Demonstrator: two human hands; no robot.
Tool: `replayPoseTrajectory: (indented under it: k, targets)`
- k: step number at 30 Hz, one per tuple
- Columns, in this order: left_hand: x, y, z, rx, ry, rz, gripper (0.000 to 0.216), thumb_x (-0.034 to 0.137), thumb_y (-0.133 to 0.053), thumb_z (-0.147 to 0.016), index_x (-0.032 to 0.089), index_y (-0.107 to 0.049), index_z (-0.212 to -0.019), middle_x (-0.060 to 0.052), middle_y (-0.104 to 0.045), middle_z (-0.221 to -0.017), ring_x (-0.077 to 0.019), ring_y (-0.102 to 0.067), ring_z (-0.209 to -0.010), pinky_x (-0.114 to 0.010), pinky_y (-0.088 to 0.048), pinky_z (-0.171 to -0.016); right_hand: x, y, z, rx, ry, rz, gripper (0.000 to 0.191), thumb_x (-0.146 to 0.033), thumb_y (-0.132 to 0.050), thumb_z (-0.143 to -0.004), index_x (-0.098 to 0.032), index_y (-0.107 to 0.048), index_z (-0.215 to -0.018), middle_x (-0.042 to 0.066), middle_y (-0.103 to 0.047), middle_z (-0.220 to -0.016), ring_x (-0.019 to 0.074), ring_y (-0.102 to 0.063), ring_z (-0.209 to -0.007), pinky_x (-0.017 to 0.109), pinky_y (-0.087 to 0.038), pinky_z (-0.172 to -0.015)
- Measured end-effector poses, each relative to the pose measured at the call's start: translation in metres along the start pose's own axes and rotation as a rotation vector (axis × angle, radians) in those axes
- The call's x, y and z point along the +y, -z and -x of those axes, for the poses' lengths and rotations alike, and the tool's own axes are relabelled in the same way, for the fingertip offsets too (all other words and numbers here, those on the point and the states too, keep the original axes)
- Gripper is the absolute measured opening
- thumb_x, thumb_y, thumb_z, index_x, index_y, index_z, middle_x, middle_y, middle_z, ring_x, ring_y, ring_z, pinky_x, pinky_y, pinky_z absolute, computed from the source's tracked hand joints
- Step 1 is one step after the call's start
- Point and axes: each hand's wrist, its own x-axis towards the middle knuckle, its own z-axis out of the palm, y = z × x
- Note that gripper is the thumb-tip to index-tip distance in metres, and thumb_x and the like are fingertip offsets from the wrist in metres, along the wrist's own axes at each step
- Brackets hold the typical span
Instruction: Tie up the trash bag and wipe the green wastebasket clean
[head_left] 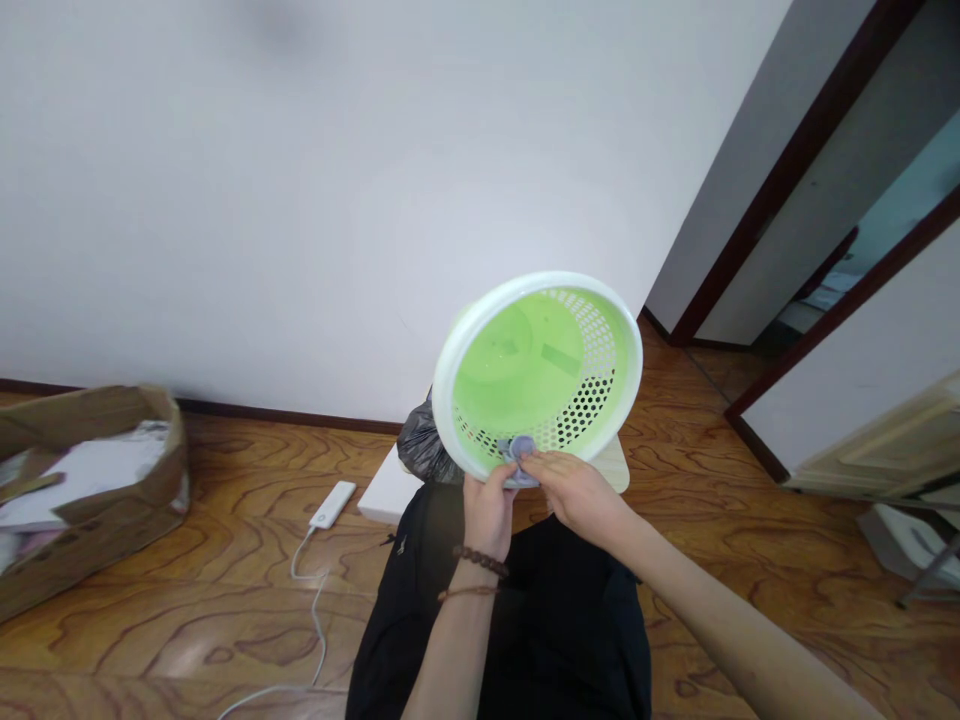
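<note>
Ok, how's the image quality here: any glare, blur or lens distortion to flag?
Head view: even, soft light, no hard shadows; faint grey smudge high on the white wall; mild sheen on the wooden floor; wide-angle bend tilts the dark door frames; the round green perforated plastic basket with a white rim reads sharp, the small grey piece on its lower rim slightly soft.

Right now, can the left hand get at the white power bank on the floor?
Probably not yet: the left hand grips the lower rim of the green basket. The power bank lies on open floor to its left, so nothing blocks it once the hand is free.
</note>
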Motion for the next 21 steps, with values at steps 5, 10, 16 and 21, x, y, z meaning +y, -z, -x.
replayPoseTrajectory:
  k: [5,10,16,21]
  targets:
    - [0.002,0.003,-0.003,0.023,-0.045,0.020,0.057,0.007,-0.062,-0.066,0.027,-0.052,-0.119,-0.005,-0.060,-0.117,-0.0219,-0.057,-0.104,-0.036,-0.047,-0.085,0.019,0.016,0.007,0.001,-0.118,0.167,0.039,-0.006,-0.039,-0.082,-0.013,-0.057,-0.116,0.010,-0.056,-0.122,0.0213,-0.046,-0.118,0.040,-0.032,-0.103]
    - [0.000,0.007,-0.005,0.033,-0.045,0.001,0.053,0.006,-0.061,-0.065,0.025,-0.055,-0.115,-0.005,-0.062,-0.111,-0.0210,-0.059,-0.099,-0.035,-0.048,-0.083,0.003,0.000,0.005,0.003,-0.136,0.113,0.041,-0.008,-0.038,-0.083,-0.011,-0.052,-0.122,0.011,-0.054,-0.125,0.0187,-0.045,-0.119,0.036,-0.032,-0.104]
    - [0.002,0.008,-0.005,0.022,-0.022,-0.020,0.050,0.007,-0.061,-0.065,0.022,-0.057,-0.113,-0.007,-0.063,-0.109,-0.0218,-0.060,-0.097,-0.036,-0.049,-0.081,-0.004,-0.008,0.002,0.032,-0.070,0.144,0.042,-0.008,-0.037,-0.084,-0.011,-0.050,-0.124,0.010,-0.053,-0.126,0.0184,-0.043,-0.121,0.036,-0.029,-0.106]
    - [0.002,0.006,-0.002,0.077,-0.071,-0.021,0.056,0.007,-0.061,-0.066,0.027,-0.053,-0.118,-0.005,-0.059,-0.117,-0.0217,-0.057,-0.103,-0.038,-0.047,-0.087,0.018,0.007,0.011,0.064,-0.182,0.299,0.039,-0.008,-0.038,-0.084,-0.010,-0.055,-0.119,0.013,-0.051,-0.127,0.0237,-0.037,-0.125,0.043,-0.026,-0.107]
